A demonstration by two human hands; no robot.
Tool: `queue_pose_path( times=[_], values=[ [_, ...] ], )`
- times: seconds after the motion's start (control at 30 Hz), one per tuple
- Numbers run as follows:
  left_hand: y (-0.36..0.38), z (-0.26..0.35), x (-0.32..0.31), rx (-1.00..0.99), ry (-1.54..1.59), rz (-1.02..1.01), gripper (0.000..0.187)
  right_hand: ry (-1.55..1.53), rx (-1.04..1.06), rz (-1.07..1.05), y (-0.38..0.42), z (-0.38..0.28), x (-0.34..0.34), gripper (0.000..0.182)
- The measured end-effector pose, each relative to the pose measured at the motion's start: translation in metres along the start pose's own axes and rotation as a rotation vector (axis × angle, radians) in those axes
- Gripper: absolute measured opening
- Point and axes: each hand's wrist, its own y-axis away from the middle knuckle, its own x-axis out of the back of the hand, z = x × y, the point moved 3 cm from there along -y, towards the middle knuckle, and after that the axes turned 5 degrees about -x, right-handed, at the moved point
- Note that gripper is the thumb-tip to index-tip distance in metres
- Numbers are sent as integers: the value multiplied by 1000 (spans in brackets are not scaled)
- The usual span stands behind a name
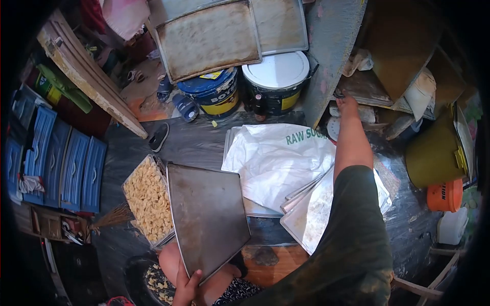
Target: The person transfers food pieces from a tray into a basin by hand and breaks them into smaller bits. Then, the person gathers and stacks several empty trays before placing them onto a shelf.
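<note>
My left hand (188,285) grips the lower edge of a metal tray (206,219), which is tilted up over my knee with its thumb on the near face. Beside it on the left lies a tray heaped with pale yellow pieces (148,199). My right arm reaches far forward to a low shelf, where my right hand (347,102) is at the front edge of a stack of dark flat trays (365,87); its fingers are partly hidden there. Under that arm, a white "RAW SUGAR" sack (275,158) and several flat trays (306,217) lie on the floor.
Two lidded buckets (278,71) stand ahead, with large trays (209,41) leaning over them. A brown bottle (259,108) is beside them. Blue drawers (66,158) stand left. A yellow-green bin (434,148) and orange bucket (445,195) are right. A dark basin (140,278) is near my knee.
</note>
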Motion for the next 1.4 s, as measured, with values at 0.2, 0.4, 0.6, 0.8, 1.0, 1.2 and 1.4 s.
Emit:
queue_pose_path(
  times=[0.2,0.4,0.6,0.8,1.0,1.2,1.4],
  values=[
    [0,2,3,39,18,-6,66,-55,-43,-27,-21,5,7,24],
    [-1,-7,11,-8,-12,-32,64,-173,9,-69,-15,2,1,22],
    [-6,-8,12,-5,41,-68,62,-168,159,-214,18,7,45,24],
    [-6,-20,24,-153,-121,-67,54,-273,105,-332,82,23,157,26],
    [-1,-31,27,-189,-151,-51,52,-435,66,-122,224,31,258,35],
    [8,-26,19,-319,-249,-61,54,-448,13,-221,225,72,338,39],
    [15,-30,12,-342,-371,-86,57,-463,-42,-318,298,52,372,27]
  ],
)
